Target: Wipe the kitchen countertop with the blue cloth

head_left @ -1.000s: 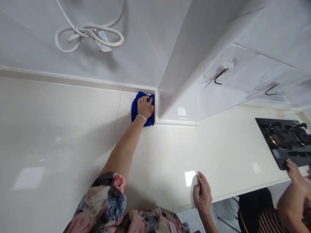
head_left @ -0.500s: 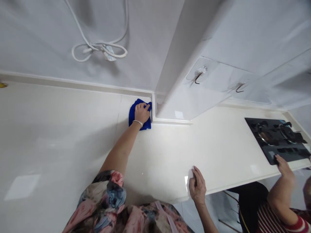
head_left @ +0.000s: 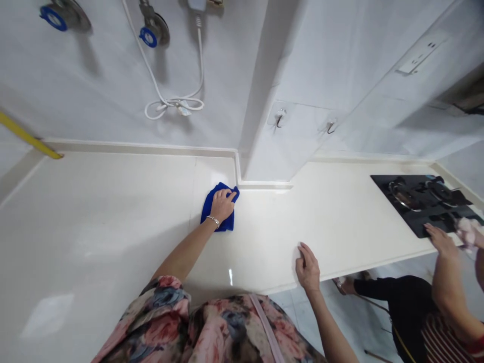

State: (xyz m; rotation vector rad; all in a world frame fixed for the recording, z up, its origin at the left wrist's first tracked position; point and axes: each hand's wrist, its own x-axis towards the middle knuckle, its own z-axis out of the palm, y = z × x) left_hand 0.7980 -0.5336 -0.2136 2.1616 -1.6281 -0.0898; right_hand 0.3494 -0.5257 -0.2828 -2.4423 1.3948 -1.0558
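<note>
Pale, glossy countertop (head_left: 260, 237) spans the work area, with a light wall (head_left: 113, 106) behind it and a square pillar (head_left: 270, 156) between 1 and 2 o'clock. Working remotely, I read all clock positions from the centre of the head view, 12 at the top. Blue cloth (head_left: 227, 224) lies on the countertop just off centre, between 7 and 8 o'clock, near the ledge (head_left: 264, 186) at the pillar's foot; I cannot tell whether its upper corner touches that ledge. My left hand (head_left: 223, 204) lies palm down on it, fingers bent and partly spread; whether they pinch the fabric or only press it, I cannot tell. My right hand (head_left: 308, 269) rests between 4 and 5 o'clock, near the front edge, fingers loosely curled and parted from the palm, nothing visible in it. I judge the step in hand to be wiping the countertop beside the pillar. Next move, in my assessment, calls for even downward pressure, cloth flat under the palm, and a stroke toward 8 o'clock, away from the ledge, whose corner could snag the fabric. Note: a co-worker's hand (head_left: 444, 242) is at the near edge of the cooktop (head_left: 393, 191), around 3 o'clock; limit reach on that side.
</note>
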